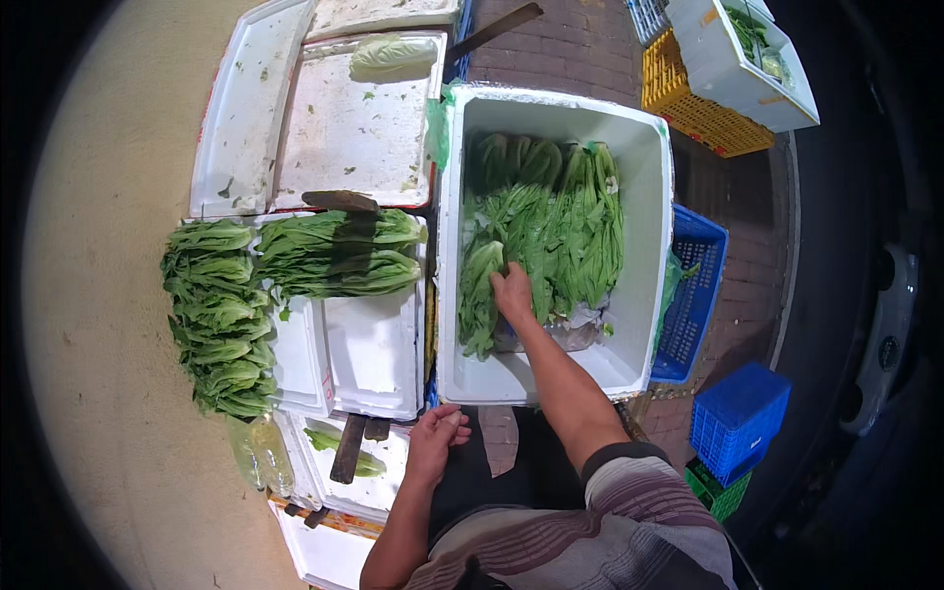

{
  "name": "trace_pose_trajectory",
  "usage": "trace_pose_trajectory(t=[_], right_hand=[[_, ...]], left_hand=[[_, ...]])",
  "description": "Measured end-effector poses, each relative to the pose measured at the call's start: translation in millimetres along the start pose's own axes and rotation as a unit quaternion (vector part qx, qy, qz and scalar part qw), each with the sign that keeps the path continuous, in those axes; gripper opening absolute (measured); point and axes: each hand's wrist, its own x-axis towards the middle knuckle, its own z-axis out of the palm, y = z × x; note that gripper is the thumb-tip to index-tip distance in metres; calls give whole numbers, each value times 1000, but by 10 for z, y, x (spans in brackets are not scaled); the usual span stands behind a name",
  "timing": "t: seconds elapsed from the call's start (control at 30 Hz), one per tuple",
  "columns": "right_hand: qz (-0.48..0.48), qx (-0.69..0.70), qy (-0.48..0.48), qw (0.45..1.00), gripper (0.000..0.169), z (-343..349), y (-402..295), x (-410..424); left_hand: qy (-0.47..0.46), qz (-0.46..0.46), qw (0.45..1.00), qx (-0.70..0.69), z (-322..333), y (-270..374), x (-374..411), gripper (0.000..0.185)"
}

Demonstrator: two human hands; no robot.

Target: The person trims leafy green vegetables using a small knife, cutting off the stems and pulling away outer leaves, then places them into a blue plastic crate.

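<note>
My right hand reaches into a deep white foam box and grips a head of leafy green lettuce at the box's left side. More long leafy lettuce lies in rows beside it, over some plastic wrapping near the box's lower wall. My left hand is outside the box, by its lower left corner, with fingers partly curled; whether it holds something small cannot be told. Left of the box, lettuce heads lie on white foam trays, and a column of more heads runs along the far left edge.
Wooden pieces rest across the trays. A pale cabbage lies on an upper tray. Blue baskets, a blue crate, yellow crates and another foam box stand to the right. Bottles are at lower left.
</note>
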Motion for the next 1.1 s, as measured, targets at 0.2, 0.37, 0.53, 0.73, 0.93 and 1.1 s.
trace_pose_trajectory(t=[0.2, 0.37, 0.53, 0.73, 0.93, 1.1], right_hand=[[-14, -60, -50, 997, 23, -615, -374, -651], [-79, -62, -46, 994, 20, -720, -310, -734], [-114, -54, -107, 986, 23, -832, -389, -679], [-138, 7, -210, 968, 29, -740, -535, -511], [-96, -28, -181, 978, 43, -464, -760, -267], [-120, -111, -202, 966, 40, -457, -782, -275]], left_hand=[[-53, -5, 998, -45, 276, 174, 336, 35], [-67, 12, 997, -44, 400, 328, 452, 28], [-70, 3, 997, -45, 346, 259, 512, 29], [-34, -25, 998, -39, 158, 85, 348, 29], [-14, -27, 998, -51, 11, 47, 225, 25], [-10, -17, 999, -48, 20, 91, 200, 28]])
